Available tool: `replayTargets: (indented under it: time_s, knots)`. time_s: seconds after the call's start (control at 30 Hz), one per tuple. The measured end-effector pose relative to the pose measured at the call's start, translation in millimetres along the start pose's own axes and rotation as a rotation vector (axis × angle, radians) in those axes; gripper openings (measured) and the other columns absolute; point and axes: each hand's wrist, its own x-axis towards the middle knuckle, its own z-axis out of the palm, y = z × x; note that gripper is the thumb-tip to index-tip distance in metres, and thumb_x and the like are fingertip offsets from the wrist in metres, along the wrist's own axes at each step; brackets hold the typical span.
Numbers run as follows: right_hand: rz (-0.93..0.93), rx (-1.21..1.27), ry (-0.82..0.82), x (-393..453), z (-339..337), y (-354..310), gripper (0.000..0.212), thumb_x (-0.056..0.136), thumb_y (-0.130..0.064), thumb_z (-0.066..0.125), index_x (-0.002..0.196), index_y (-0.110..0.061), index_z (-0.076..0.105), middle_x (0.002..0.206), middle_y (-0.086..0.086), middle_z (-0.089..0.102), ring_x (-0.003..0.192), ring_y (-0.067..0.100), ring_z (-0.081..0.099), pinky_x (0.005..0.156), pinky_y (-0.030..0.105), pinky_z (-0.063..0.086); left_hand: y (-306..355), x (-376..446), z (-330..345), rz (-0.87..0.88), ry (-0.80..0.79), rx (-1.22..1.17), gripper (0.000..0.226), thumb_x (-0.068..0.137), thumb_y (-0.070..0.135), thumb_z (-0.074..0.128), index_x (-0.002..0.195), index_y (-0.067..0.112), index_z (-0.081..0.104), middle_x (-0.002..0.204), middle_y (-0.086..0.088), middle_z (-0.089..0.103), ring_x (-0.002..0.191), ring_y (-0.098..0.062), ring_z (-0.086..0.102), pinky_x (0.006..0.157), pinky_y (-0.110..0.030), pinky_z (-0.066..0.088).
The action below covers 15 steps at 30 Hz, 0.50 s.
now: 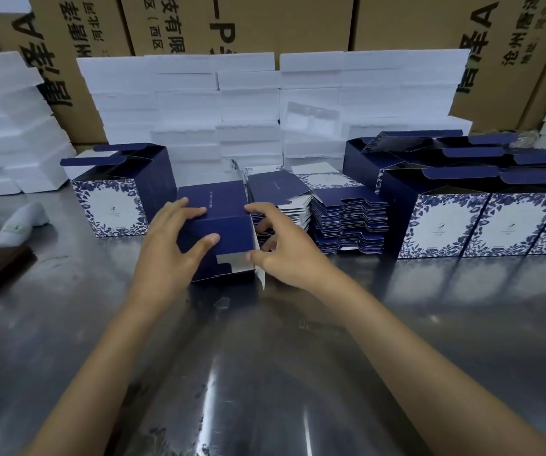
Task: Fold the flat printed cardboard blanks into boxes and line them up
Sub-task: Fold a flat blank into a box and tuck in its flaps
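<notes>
At the centre of the frame, a half-folded navy printed cardboard box (214,222) sits on the steel table (265,373). The left hand (169,248) grasps its left side; the right hand (284,245) pinches its right edge flap.

I count two hands: my left hand (166,248) and my right hand (284,251), both on one half-folded navy box (215,225). One finished box (117,199) stands at left; three printed fronts show in the row at right (488,222). One stack of flat blanks (340,218) sits between, too many to count.
</notes>
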Motion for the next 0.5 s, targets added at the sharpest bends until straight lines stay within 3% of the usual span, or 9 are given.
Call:
replayTargets:
  time_s: [0.07, 0.17, 0.23, 0.3, 0.37, 0.43, 0.5]
  knots:
    - [-0.012, -0.01, -0.022, 3.4, -5.0, -2.8, 0.065, 0.086, -0.019, 0.077, 0.14, -0.036, 0.046, 0.122, -0.007, 0.048, 0.086, 0.004, 0.055, 0.074, 0.012, 0.042, 2.0, 2.1, 1.4, 0.028, 0.04, -0.029, 0.037, 0.084, 0.02, 0.079, 0.119, 0.014, 0.067, 0.138, 0.001, 0.058, 0.141, -0.018, 0.042, 0.114, -0.031, 0.032]
    - [-0.088, -0.026, 0.04, 12.2, -3.4, -9.4, 0.051, 0.088, -0.025, 0.078, 0.135, -0.032, 0.058, 0.137, -0.008, 0.049, 0.123, 0.008, 0.049, 0.104, 0.024, 0.039, 4.0, 3.5, 3.1, 0.052, 0.084, -0.106, 0.03, 0.081, 0.015, 0.081, 0.109, 0.013, 0.071, 0.122, 0.006, 0.065, 0.128, -0.017, 0.054, 0.11, -0.031, 0.039]
    - [-0.164, -0.075, 0.068, 18.4, 2.4, -13.7, 0.042, 0.088, -0.023, 0.078, 0.128, -0.031, 0.067, 0.147, -0.006, 0.047, 0.138, 0.011, 0.038, 0.112, 0.023, 0.028, 1.8, 3.3, 2.2, 0.064, 0.104, -0.155, 0.025, 0.08, 0.016, 0.082, 0.104, 0.017, 0.073, 0.117, 0.007, 0.068, 0.121, -0.015, 0.056, 0.104, -0.027, 0.041]
    - [-0.218, -0.103, 0.091, 23.8, 10.5, -16.0, 0.032, 0.087, -0.017, 0.078, 0.118, -0.026, 0.073, 0.149, -0.003, 0.049, 0.14, 0.013, 0.034, 0.109, 0.02, 0.024, -1.2, 1.9, 1.2, 0.044, 0.103, -0.22, 0.023, 0.081, 0.018, 0.081, 0.102, 0.021, 0.075, 0.116, 0.009, 0.069, 0.12, -0.009, 0.054, 0.1, -0.025, 0.04]
    - [-0.245, -0.068, 0.155, 27.9, 19.4, -15.1, 0.022, 0.087, -0.01, 0.076, 0.108, -0.017, 0.077, 0.135, -0.001, 0.061, 0.131, 0.016, 0.044, 0.101, 0.014, 0.028, -2.0, 0.5, 2.7, 0.028, 0.105, -0.277, 0.022, 0.081, 0.017, 0.081, 0.101, 0.024, 0.075, 0.115, 0.01, 0.069, 0.121, -0.006, 0.053, 0.102, -0.029, 0.04]
    - [-0.244, 0.01, 0.245, 30.3, 27.4, -14.6, 0.016, 0.086, -0.004, 0.076, 0.099, -0.011, 0.08, 0.115, 0.0, 0.071, 0.119, 0.018, 0.052, 0.093, 0.007, 0.032, -0.6, 1.2, 5.5, 0.032, 0.13, -0.286, 0.022, 0.082, 0.012, 0.08, 0.098, 0.025, 0.074, 0.112, 0.006, 0.07, 0.12, -0.011, 0.055, 0.104, -0.032, 0.041]
    - [-0.233, 0.055, 0.286, 32.0, 30.9, -16.2, 0.015, 0.084, -0.001, 0.076, 0.095, -0.009, 0.081, 0.107, 0.001, 0.074, 0.114, 0.017, 0.055, 0.09, 0.004, 0.033, -0.1, 2.5, 5.4, 0.031, 0.144, -0.278, 0.023, 0.082, 0.01, 0.079, 0.096, 0.026, 0.073, 0.109, 0.003, 0.071, 0.12, -0.016, 0.056, 0.106, -0.032, 0.041]
